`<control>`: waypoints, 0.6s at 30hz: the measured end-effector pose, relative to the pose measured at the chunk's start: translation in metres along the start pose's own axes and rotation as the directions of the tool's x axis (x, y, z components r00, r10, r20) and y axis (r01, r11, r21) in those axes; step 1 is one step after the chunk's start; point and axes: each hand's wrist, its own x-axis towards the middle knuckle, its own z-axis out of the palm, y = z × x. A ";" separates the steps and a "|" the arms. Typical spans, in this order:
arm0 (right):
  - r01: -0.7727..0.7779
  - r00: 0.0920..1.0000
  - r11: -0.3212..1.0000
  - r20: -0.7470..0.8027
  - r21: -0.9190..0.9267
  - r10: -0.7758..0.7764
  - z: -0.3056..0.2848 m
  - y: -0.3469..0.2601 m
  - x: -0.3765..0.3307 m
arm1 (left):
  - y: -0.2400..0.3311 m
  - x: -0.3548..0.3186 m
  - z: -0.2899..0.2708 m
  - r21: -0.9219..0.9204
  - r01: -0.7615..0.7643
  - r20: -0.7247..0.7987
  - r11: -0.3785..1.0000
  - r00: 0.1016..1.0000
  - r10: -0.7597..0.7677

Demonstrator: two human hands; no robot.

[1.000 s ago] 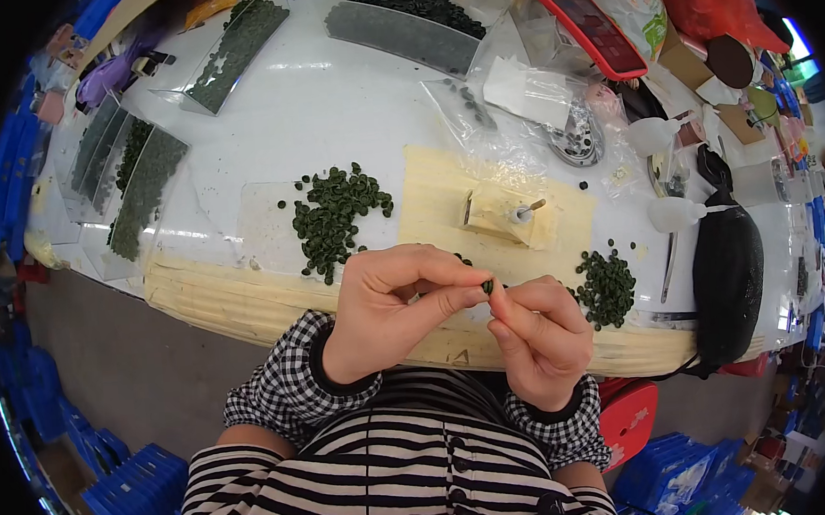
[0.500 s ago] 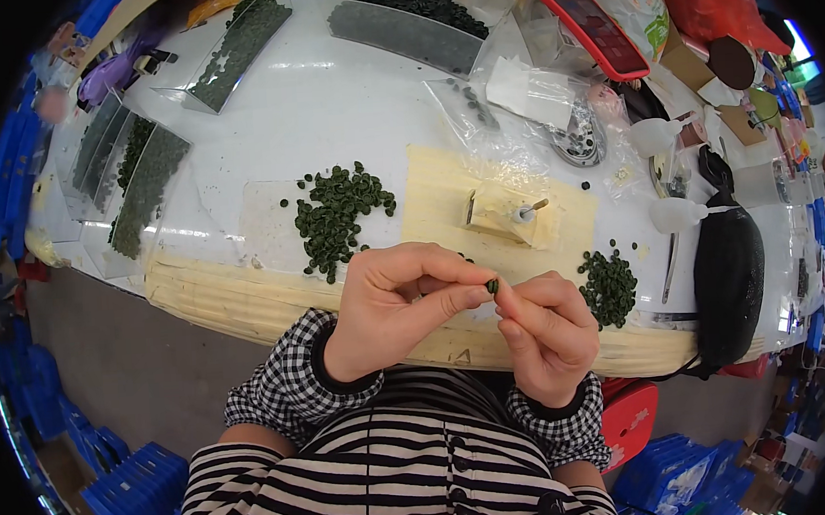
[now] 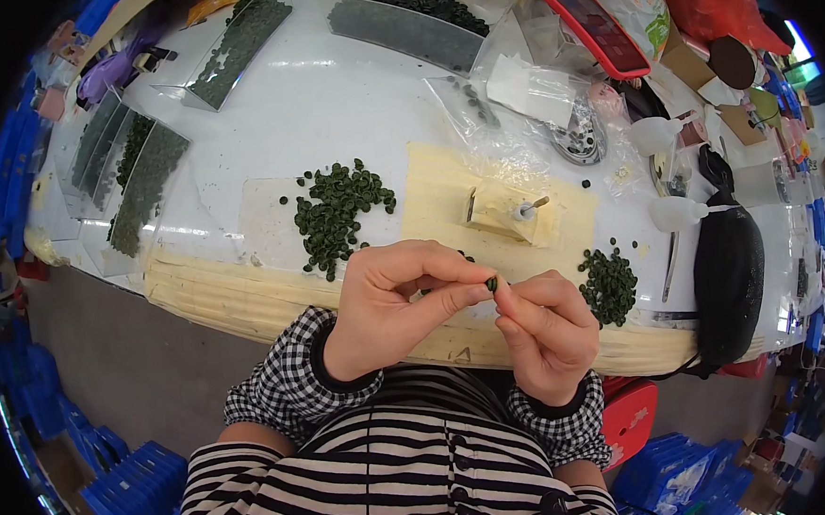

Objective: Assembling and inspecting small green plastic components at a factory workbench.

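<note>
Barely shifted since earlier, left hand (image 3: 387,306) and right hand (image 3: 544,330) pinching one small dark green bead (image 3: 492,283) between fingertips, just below the yellow block (image 3: 509,216), held close for inspection, seemingly.

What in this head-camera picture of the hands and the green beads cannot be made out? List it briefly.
- Small green bead, head view: mostly covered by the fingertips of left hand and right hand.
- Any thread or tool: too thin to see.
- Palms: turned away.
- Table's far edge: cut off by the picture rim.
</note>
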 end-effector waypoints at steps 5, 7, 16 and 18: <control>0.006 1.000 1.000 0.010 -0.002 -0.006 -0.001 0.001 0.000 | 0.000 0.000 0.000 0.006 0.002 0.001 1.000 1.000 -0.002; 0.008 1.000 1.000 0.008 0.000 -0.008 0.000 0.001 0.000 | 0.000 0.000 -0.001 0.013 -0.001 0.003 1.000 1.000 0.001; 0.020 1.000 1.000 0.015 -0.002 -0.020 0.000 0.003 0.001 | 0.001 0.000 0.001 0.063 -0.035 -0.025 0.997 0.999 0.037; 0.019 1.000 1.000 0.015 -0.003 -0.019 0.000 0.003 0.000 | 0.000 0.000 0.000 0.068 -0.035 -0.025 0.997 0.999 0.037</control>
